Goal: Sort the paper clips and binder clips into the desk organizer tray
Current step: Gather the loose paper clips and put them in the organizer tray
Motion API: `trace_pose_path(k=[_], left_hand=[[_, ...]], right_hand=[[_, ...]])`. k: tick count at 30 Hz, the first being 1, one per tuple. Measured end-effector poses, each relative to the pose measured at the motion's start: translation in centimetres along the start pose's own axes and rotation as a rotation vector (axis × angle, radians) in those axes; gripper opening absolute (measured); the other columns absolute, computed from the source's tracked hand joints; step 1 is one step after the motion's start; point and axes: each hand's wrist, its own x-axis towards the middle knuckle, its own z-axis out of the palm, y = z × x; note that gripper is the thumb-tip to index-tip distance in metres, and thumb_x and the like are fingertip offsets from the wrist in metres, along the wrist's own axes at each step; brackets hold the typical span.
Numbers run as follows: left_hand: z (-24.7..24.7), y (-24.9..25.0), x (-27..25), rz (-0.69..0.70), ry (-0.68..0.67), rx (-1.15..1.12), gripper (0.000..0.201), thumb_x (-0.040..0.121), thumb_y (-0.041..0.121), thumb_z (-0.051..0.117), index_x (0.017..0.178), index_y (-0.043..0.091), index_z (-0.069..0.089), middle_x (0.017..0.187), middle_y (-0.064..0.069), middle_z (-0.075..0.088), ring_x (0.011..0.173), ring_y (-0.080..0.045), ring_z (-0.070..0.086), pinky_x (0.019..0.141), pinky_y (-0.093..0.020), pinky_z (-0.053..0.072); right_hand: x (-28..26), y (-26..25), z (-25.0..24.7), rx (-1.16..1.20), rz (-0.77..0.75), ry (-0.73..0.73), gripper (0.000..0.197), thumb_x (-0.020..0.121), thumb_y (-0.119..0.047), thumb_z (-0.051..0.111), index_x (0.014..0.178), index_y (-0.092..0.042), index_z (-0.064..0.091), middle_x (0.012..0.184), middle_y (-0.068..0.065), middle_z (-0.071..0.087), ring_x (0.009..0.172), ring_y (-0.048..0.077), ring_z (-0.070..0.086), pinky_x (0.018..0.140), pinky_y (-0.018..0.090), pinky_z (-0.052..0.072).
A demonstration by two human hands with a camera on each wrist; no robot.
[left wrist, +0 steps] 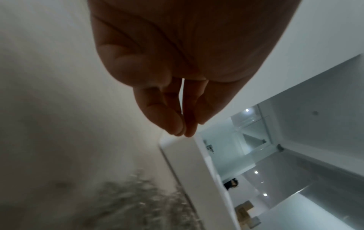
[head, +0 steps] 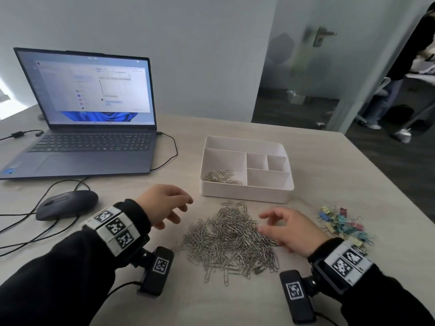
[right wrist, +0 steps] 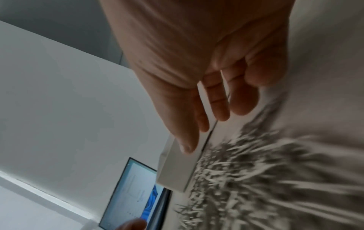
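On the pale wood-grain table (head: 329, 161), a big heap of silver paper clips (head: 231, 241) sprawls between both hands, and just beyond it sits the white organizer tray (head: 246, 192), with a few paper clips already lying in its large left compartment (head: 222, 176). The other compartments show only white floor. Off to the right, near the table's edge, a smaller pile of coloured binder clips (head: 342, 223) waits, apart from the silver heap.

Left hand (head: 164, 205) hovers just left of the heap, fingers relaxed and loosely curved, holding nothing I can make out. Right hand (head: 289, 229) is at the heap's right side, fingers spread loosely, fingertips touching or just above the clips; I can't tell which.

Further left, an open laptop (head: 91, 128) with its screen lit, a dark mouse (head: 67, 204) and trailing cables. Behind, a grey wall, a frosted glass door (head: 303, 62), and someone standing in the doorway at far right. Bare tabletop runs right of the tray out to the table's corner.
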Motion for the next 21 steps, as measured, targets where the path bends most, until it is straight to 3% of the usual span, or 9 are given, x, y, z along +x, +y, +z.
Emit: trace_pose_path(k=[4,7,12,16,19,21], left_hand=[[0.1,-1.5,-0.9,-0.075,0.009,0.111,0.014,0.094,0.026,0.057,0.096,0.020,0.068,0.088,-0.002,0.067,0.049,-0.013,0.061,0.038,-0.018,0.033],[0.3,-1.9,-1.6,-0.106,-0.030,0.168,0.017,0.095,0.023,0.052,0.094,0.014,0.067,0.075,-0.002,0.064,0.042,-0.015,0.060,0.035,-0.016,0.030],[1.5,-2.2,-2.4,-0.159,-0.097,0.103,0.019,0.095,0.016,0.048,0.093,0.006,0.064,0.064,-0.006,0.066,0.045,-0.024,0.062,0.039,-0.022,0.043],[3.5,-1.7,-2.4,-0.120,-0.130,0.013,0.020,0.096,0.014,0.048,0.092,0.004,0.065,0.066,-0.008,0.067,0.048,-0.024,0.067,0.041,-0.024,0.046],[4.4,-1.6,-1.9,-0.049,-0.142,-0.075,0.020,0.096,0.013,0.050,0.087,0.005,0.066,0.062,-0.005,0.064,0.049,-0.021,0.067,0.053,-0.029,0.046],[4.4,-1.6,-1.5,0.016,-0.076,-0.149,0.021,0.095,0.012,0.052,0.081,0.007,0.067,0.061,-0.005,0.061,0.047,-0.015,0.062,0.053,-0.030,0.044]], right_hand=[[-0.8,0.8,-0.1,-0.121,0.013,-0.015,0.046,0.078,-0.046,0.079,0.119,-0.040,0.059,0.111,-0.010,0.055,0.066,0.003,0.057,0.052,0.013,0.040],[-1.3,0.7,0.2,-0.149,0.027,-0.057,0.052,0.076,-0.047,0.081,0.121,-0.042,0.056,0.113,-0.011,0.051,0.065,0.007,0.059,0.049,0.016,0.044],[-1.9,0.1,1.0,-0.211,0.011,-0.090,0.062,0.071,-0.042,0.085,0.124,-0.046,0.053,0.113,-0.013,0.044,0.076,0.003,0.055,0.052,0.016,0.046],[-1.5,-0.6,2.1,-0.112,-0.016,-0.103,0.058,0.073,-0.031,0.086,0.123,-0.038,0.060,0.112,-0.013,0.046,0.079,0.008,0.060,0.058,0.022,0.058],[-1.2,-0.9,2.3,-0.041,-0.034,-0.083,0.043,0.080,-0.032,0.081,0.119,-0.035,0.063,0.110,-0.008,0.056,0.064,0.006,0.062,0.054,0.019,0.052],[-0.9,-1.1,2.1,-0.017,-0.077,0.036,0.024,0.088,-0.033,0.072,0.111,-0.032,0.066,0.099,-0.006,0.061,0.065,0.005,0.058,0.058,0.017,0.047]])
